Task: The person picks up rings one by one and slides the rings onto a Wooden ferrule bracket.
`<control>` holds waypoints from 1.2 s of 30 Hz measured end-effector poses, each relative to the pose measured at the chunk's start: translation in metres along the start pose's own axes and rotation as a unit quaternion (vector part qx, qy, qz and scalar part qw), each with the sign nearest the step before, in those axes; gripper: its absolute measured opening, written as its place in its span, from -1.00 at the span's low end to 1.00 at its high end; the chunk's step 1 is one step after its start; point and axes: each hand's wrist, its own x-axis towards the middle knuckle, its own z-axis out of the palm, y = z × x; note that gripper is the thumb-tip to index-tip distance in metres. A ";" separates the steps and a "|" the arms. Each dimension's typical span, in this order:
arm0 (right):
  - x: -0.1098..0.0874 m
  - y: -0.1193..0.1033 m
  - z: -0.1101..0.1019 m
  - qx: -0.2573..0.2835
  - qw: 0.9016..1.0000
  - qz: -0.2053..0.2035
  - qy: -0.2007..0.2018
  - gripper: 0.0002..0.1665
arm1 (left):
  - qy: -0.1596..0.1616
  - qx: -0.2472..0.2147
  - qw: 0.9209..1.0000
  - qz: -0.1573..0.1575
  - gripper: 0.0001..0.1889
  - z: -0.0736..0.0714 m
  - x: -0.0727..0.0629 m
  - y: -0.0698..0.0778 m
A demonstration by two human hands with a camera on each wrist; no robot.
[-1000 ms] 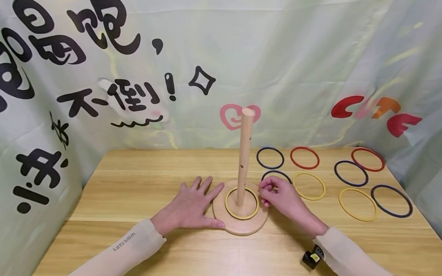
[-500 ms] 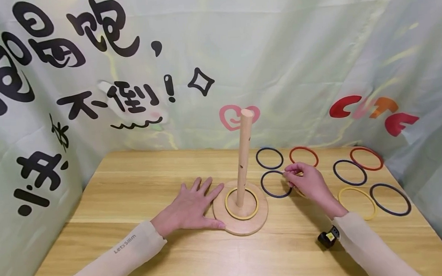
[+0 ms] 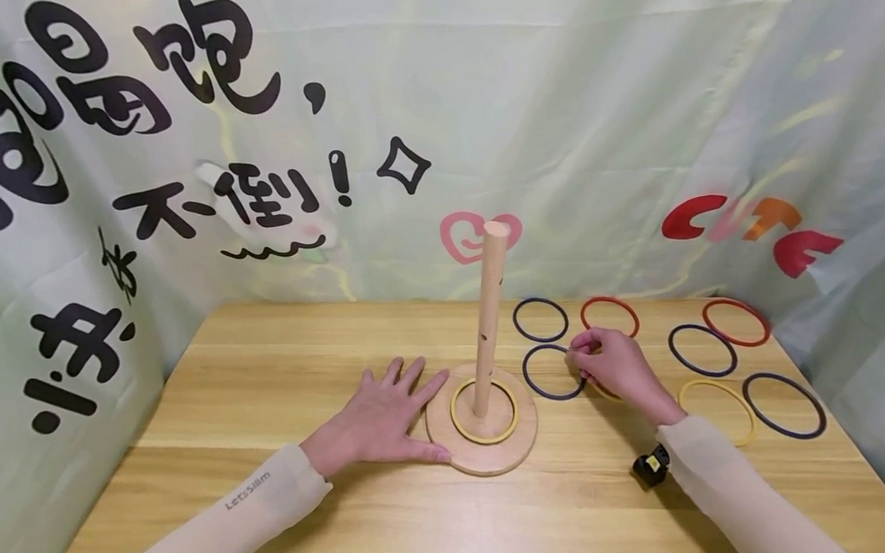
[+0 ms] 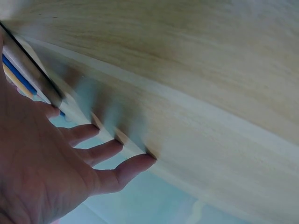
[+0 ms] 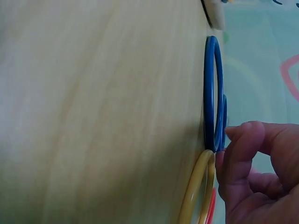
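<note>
In the head view my left hand (image 3: 385,409) lies flat with fingers spread, its index finger and thumb at the left edge of a round wooden base (image 3: 490,462). A wooden peg (image 3: 490,316) stands upright on this base. Round the peg's foot lies a yellow ring (image 3: 485,441), a dark edge showing inside it. My right hand (image 3: 616,363) has bent fingers where a blue ring (image 3: 554,398) meets another yellow ring (image 3: 601,393), which it partly covers. The right wrist view puts its fingertips right beside both rings; I cannot tell whether they pinch one.
Behind the right hand lie a blue ring (image 3: 542,341) and a red ring (image 3: 609,299). Several more red, blue and yellow rings lie on the table (image 3: 426,528) at the right. A printed curtain (image 3: 593,135) hangs behind the table. A black device (image 3: 651,466) is at the right wrist.
My right hand has moved rightward from the base's right edge to the blue and yellow rings, where it has stayed over the last half second. My left hand has not moved.
</note>
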 end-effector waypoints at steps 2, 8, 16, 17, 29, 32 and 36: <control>-0.001 -0.001 0.002 -0.013 1.000 0.000 -0.004 -0.79 | 0.000 -0.002 1.000 0.001 0.27 0.000 0.000 0.000; 0.000 -0.001 0.005 -0.068 0.998 -0.006 0.005 -0.90 | 0.006 -0.004 1.000 0.006 0.27 0.003 0.001 0.000; -0.002 -0.001 0.007 -0.100 0.993 -0.045 0.031 -0.92 | 0.008 -0.003 1.000 0.008 0.26 0.002 0.003 0.000; -0.003 -0.001 0.006 -0.097 0.993 -0.049 0.036 -0.93 | 0.009 -0.004 1.000 0.009 0.25 0.001 0.003 0.000; -0.026 0.001 0.000 -0.010 0.997 -0.073 0.039 -0.78 | 0.004 0.000 1.000 0.003 0.26 0.002 0.002 -0.001; -0.035 -0.002 -0.001 0.016 0.997 -0.066 0.045 -0.75 | 0.002 -0.003 1.000 0.002 0.27 0.003 0.001 -0.001; -0.044 -0.010 -0.001 0.056 0.994 -0.066 0.061 -0.76 | 0.004 -0.009 1.000 0.004 0.27 0.002 0.001 -0.001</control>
